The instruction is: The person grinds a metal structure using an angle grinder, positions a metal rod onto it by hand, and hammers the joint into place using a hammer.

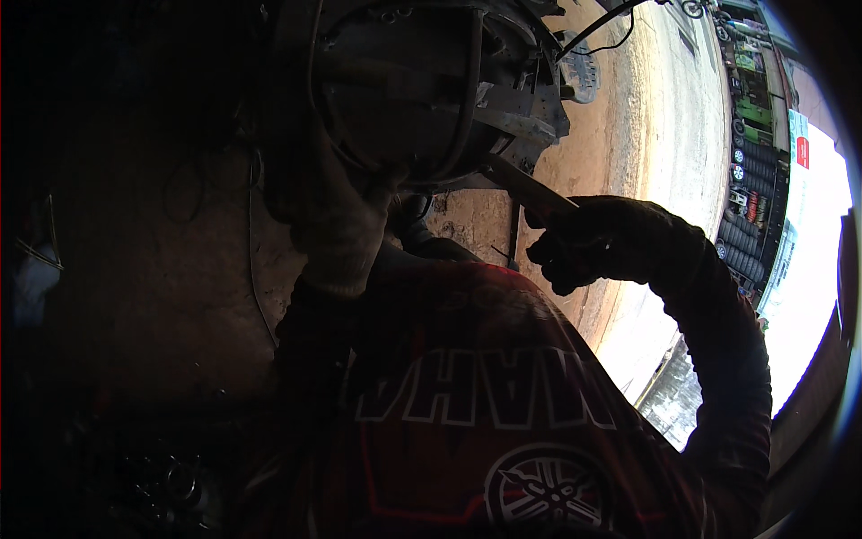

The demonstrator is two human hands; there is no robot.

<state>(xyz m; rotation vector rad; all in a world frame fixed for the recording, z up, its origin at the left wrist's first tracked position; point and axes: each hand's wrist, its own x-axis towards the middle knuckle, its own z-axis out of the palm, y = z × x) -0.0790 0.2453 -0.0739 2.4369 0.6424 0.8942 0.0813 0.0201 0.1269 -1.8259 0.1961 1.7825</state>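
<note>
Plainly, the right grip [584, 242] holds a flat bar [532, 188]; whether the left grip [346, 211] (in shadow) holds anything, I cannot tell.

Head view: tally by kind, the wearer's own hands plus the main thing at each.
Hands: 2 (left hand, right hand)
Bar: 1, in the right hand
Metal frame: 1, at the left hand's fingers; too dark to tell how they grip
Total: 4
</note>
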